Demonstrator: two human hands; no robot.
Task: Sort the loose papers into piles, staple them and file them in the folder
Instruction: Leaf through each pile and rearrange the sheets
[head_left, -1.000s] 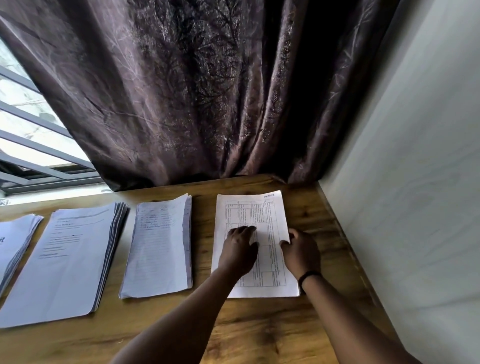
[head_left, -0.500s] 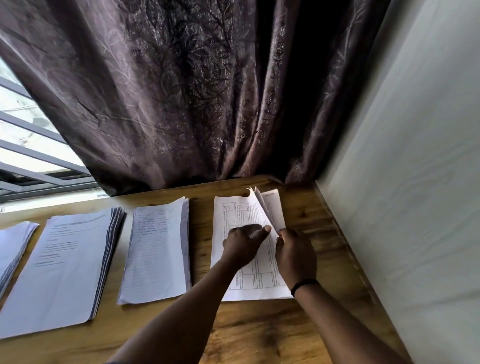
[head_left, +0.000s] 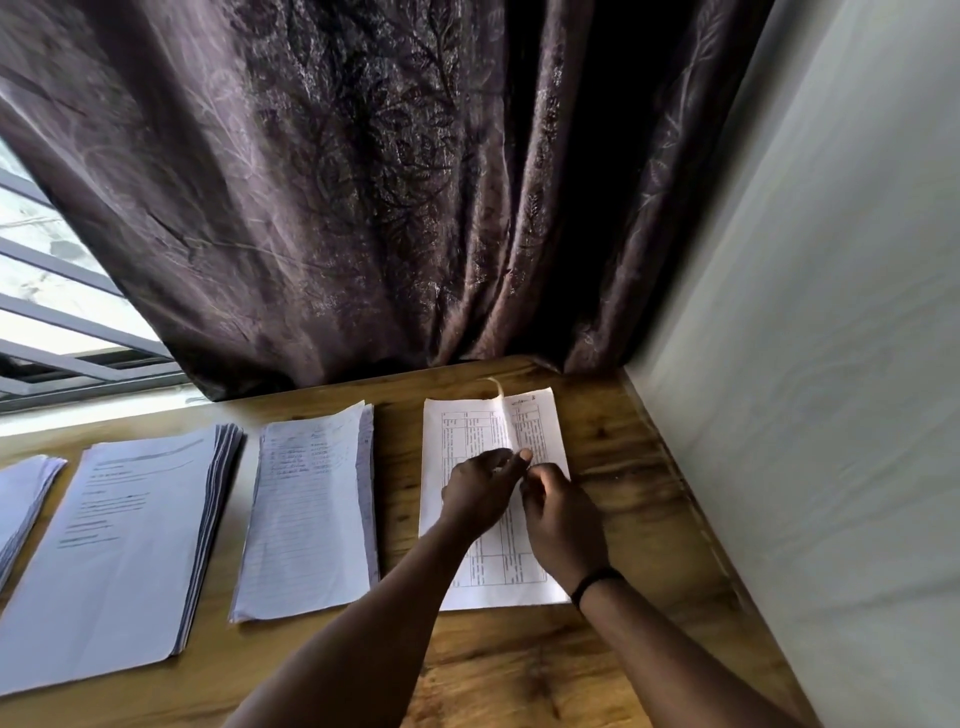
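Observation:
A thin pile of printed table sheets (head_left: 467, 431) lies on the wooden table at the right. My left hand (head_left: 480, 491) rests on it and pinches the lifted top sheet (head_left: 506, 421), which stands nearly on edge along the pile's middle. My right hand (head_left: 558, 514) sits beside it with curled fingers at the same sheet's edge; whether it holds the paper I cannot tell. Further left lie a lined handwritten pile (head_left: 311, 514), a thick printed pile (head_left: 119, 545) and part of another pile (head_left: 21, 499) at the frame's edge.
A dark patterned curtain (head_left: 363, 208) hangs behind the wooden table (head_left: 613, 467). A pale wall (head_left: 810, 415) borders the table on the right. A barred window (head_left: 52, 312) shows at the left. No stapler or folder is in view.
Both hands lay flat on the right pile a second ago. Since then the top sheet's right edge has been lifted and swung up toward the left.

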